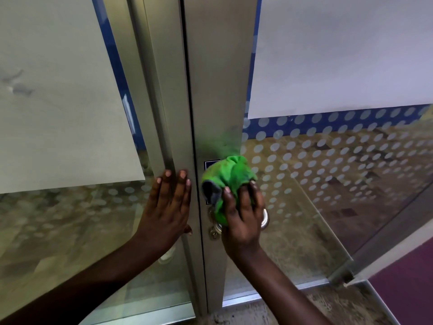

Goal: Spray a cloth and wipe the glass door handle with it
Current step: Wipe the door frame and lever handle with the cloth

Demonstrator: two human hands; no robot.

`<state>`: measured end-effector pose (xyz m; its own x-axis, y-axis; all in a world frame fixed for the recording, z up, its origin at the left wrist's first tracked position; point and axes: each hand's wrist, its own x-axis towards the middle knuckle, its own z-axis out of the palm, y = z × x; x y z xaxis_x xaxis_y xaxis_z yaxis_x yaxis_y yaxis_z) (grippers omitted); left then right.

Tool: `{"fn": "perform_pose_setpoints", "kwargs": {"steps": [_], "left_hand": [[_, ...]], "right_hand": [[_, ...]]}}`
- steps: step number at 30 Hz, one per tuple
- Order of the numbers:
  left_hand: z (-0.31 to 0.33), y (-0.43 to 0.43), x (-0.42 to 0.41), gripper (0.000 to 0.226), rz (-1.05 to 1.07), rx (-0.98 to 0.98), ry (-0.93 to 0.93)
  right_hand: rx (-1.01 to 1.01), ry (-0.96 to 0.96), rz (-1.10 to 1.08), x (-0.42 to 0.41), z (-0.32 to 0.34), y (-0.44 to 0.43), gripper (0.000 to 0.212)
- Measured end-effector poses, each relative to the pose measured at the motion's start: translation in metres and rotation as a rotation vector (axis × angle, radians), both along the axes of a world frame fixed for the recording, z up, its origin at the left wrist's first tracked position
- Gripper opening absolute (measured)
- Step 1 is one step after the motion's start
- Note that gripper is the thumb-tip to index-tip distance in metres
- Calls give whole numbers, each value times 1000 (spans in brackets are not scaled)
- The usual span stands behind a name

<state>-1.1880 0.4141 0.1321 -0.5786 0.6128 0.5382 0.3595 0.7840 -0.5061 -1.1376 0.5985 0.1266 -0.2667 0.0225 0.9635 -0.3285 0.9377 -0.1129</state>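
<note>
At lower centre, the right hand [243, 219] clamps a green cloth [228, 181] over the metal door handle [265, 219]. The left hand [167, 207] lies flat, fingers spread open, against the door frame [178, 113] just left of it.

Both forearms bare, no sleeves; short unpainted nails on the fingers [181, 184].

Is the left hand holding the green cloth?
No, the left hand lies flat and empty on the door frame, while the right hand presses the green cloth on the handle.
</note>
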Motion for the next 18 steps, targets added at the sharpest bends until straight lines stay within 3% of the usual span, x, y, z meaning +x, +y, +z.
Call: {"fn": "perform_pose_setpoints", "kwargs": {"steps": [3,6,8,12,18], "left_hand": [[-4,1,-2,117,6,14,15],[-6,1,-4,116,-2,14,19],[-6,0,-5,129,-13,1,39],[-2,-1,-4,153,-5,-16,14],[1,-2,-2,145,15,-35,-17]], "right_hand": [[147,-34,-56,-23,-3,-3,48],[242,-43,-107,-38,-5,4,26],[277,-16,-131,-42,-4,9,21],[360,-15,-166,-43,-6,18,28],[451,-111,-233,-29,-11,43,31]]}}
